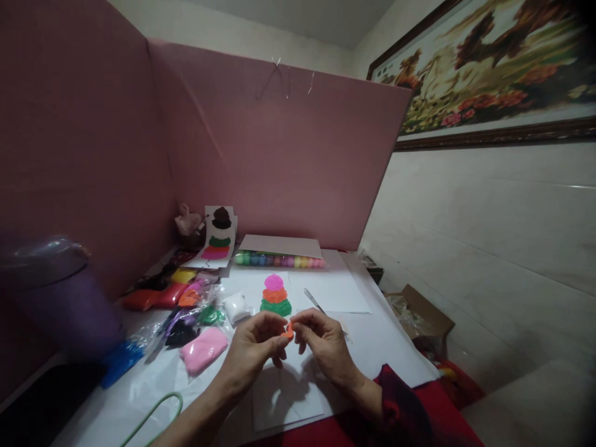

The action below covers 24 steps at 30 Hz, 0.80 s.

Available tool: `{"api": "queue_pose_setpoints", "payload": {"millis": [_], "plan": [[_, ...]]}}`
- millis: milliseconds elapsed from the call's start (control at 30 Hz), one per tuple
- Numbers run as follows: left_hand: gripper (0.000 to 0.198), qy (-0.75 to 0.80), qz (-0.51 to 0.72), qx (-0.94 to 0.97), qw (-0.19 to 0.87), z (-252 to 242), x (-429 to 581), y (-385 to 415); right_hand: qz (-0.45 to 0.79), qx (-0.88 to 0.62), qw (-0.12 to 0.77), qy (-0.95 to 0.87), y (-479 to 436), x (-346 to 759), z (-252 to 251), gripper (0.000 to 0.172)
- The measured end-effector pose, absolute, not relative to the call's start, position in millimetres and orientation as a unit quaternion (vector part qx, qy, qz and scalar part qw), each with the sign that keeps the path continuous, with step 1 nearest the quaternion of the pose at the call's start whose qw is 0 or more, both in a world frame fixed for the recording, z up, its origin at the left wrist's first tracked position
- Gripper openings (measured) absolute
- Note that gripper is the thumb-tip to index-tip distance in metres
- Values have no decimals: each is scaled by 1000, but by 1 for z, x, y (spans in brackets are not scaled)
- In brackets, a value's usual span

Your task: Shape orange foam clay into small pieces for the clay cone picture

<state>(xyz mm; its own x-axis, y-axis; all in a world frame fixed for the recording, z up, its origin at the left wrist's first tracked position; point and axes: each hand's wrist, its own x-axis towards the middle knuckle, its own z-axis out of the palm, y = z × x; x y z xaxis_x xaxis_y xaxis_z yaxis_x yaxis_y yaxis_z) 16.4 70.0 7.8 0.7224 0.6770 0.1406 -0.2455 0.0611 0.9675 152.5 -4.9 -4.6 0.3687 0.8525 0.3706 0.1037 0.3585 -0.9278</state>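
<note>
Between my two hands, above the white paper, is a small piece of orange clay (289, 332). My left hand (255, 346) pinches it from the left with thumb and fingertips. From the right, my right hand (326, 345) pinches the same piece. Just beyond my hands, a paper bears a stacked shape (275, 297) in pink, orange and green. A thin metal tool (314, 300) lies behind my right hand, partly hidden by it.
Bags of clay, including a pink one (203, 351) and a white one (236, 307), lie on the left. Behind are a tray of coloured clay balls (279, 259) and a picture sheet (218, 239). A purple container (69, 304) stands far left; a cardboard box (426, 313) is right.
</note>
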Motion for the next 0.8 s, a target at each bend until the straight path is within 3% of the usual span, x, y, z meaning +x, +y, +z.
{"api": "queue_pose_setpoints", "payload": {"millis": [200, 567, 800], "plan": [[25, 205, 332, 614, 686, 7, 16, 70, 312, -465, 643, -523, -9, 150, -3, 17], [27, 198, 311, 594, 715, 4, 18, 72, 279, -472, 629, -551, -12, 147, 0, 7], [19, 184, 318, 608, 704, 6, 17, 71, 279, -500, 620, -537, -11, 148, 2, 10]]}}
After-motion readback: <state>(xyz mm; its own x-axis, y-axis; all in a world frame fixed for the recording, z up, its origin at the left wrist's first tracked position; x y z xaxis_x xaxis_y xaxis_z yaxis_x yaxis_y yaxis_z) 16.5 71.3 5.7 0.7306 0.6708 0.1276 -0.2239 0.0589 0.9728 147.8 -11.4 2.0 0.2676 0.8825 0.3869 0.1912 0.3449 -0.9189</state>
